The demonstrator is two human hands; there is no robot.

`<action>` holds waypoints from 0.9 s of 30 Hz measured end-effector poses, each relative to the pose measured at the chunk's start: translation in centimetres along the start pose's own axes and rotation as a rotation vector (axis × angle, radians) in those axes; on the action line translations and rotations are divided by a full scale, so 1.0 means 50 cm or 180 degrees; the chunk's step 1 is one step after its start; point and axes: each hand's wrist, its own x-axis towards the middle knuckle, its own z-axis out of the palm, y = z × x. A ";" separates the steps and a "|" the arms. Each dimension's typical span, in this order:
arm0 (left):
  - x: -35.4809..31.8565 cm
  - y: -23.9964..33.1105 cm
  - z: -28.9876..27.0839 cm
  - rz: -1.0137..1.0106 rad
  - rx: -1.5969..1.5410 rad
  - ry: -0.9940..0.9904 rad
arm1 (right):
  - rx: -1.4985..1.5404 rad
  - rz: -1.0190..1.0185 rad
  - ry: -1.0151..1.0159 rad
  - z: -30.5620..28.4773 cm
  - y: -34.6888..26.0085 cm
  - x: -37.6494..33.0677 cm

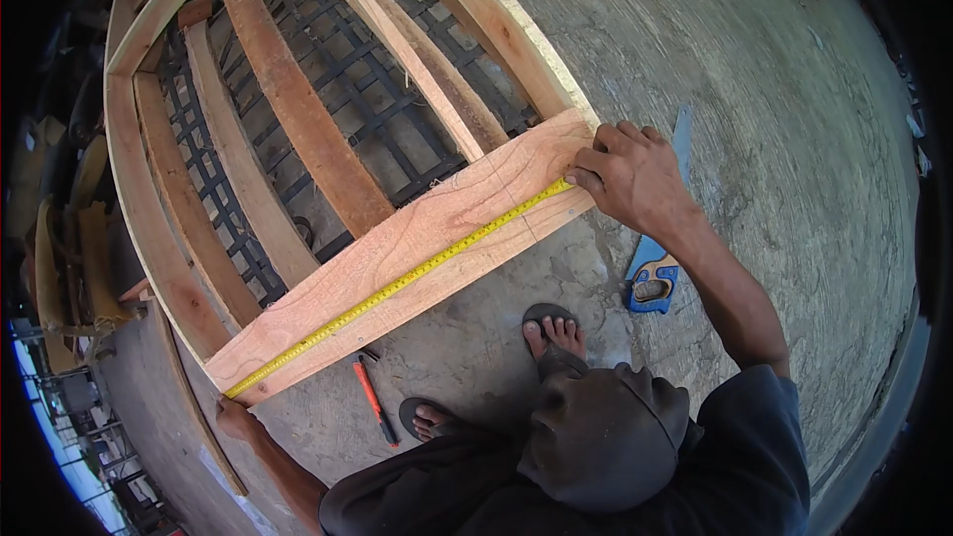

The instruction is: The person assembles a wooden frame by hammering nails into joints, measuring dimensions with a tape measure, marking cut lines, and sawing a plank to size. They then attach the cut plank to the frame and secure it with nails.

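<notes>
"Now, what is held, and where?"

"A yellow tape measure (397, 283) is stretched along a broad, pale board (437, 228), which is laid across the near end of a wooden frame (177, 273). The board runs through the middle of the view, from eight o'clock up to two. No case can be made out."

"And the hands?"

"At eight o'clock, one end of the tape appears to be pinched at the board's corner by the left hand (236, 419), its fingers drawn close. At two o'clock, the tape is held down by the thumb of the right hand (635, 174), whose fingers are curled over the board's end. Whether anything is hidden in that palm cannot be told."

"How is the measuring best done?"

"The tape should be kept flat, taut and parallel to the board's long edge, since a slanted ribbon would likely read long. Readings are best taken from straight above. The pencilled line (530, 228) near two o'clock could be checked too."

"Anything close by?"

"On the floor (794, 139), a blue-handled saw (650, 268) is seen at three o'clock, and an orange-and-black tool (369, 392) at seven."
</notes>
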 end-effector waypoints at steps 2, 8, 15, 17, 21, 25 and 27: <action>0.011 -0.015 0.000 -0.0002 -0.0111 0.0145 | 0.0127 -0.0062 -0.0026 -0.007 -0.006 0.001; -0.042 0.027 -0.034 -0.0324 -0.0957 -0.0135 | 0.1186 -0.0443 -0.0548 -0.012 -0.093 -0.063; -0.078 -0.008 -0.086 -0.0322 -0.1338 0.0266 | 0.2113 -0.0660 -0.2284 0.127 -0.288 -0.147; -0.140 -0.014 -0.109 -0.0358 -0.1161 -0.0034 | 0.2170 -0.0581 -0.2751 0.185 -0.321 -0.155; -0.288 -0.052 -0.054 -0.0835 -0.1560 -0.0340 | 0.1808 -0.0436 -0.2324 0.293 -0.319 -0.217; -0.408 -0.140 0.045 0.0379 -0.0174 -0.1252 | 0.1854 -0.0082 -0.2225 0.307 -0.284 -0.214; -0.475 -0.112 0.061 0.0732 0.0788 -0.2014 | 0.1938 0.0185 -0.2116 0.334 -0.261 -0.220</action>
